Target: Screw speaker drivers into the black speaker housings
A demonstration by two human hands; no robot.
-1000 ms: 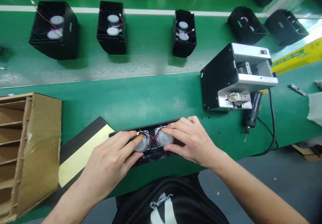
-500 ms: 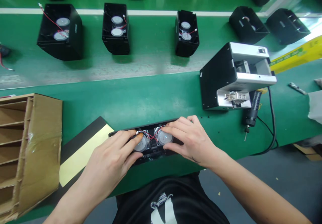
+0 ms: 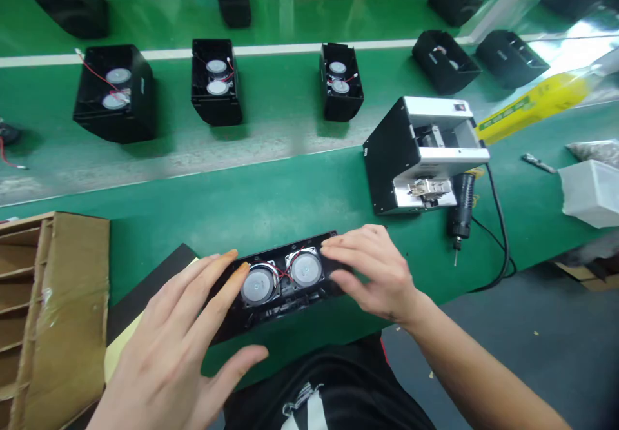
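Observation:
A black speaker housing [image 3: 285, 288] lies at the near edge of the green bench, with two round silver drivers [image 3: 305, 269] and red wires inside. My left hand [image 3: 178, 333] hovers over its left end, fingers stretched out and apart, holding nothing. My right hand [image 3: 372, 272] rests at the housing's right end, fingers curved and touching its edge beside the right driver.
A compartmented cardboard box [image 3: 48, 307] stands at the left. A screw feeder machine [image 3: 416, 153] and an electric screwdriver [image 3: 459, 207] with a cable lie to the right. Several black housings [image 3: 215, 82] sit on the conveyor beyond. A white tray [image 3: 592, 191] is far right.
My left hand has lifted off the left driver and opened. My right hand has slid right, off the right driver. The view has tilted upward.

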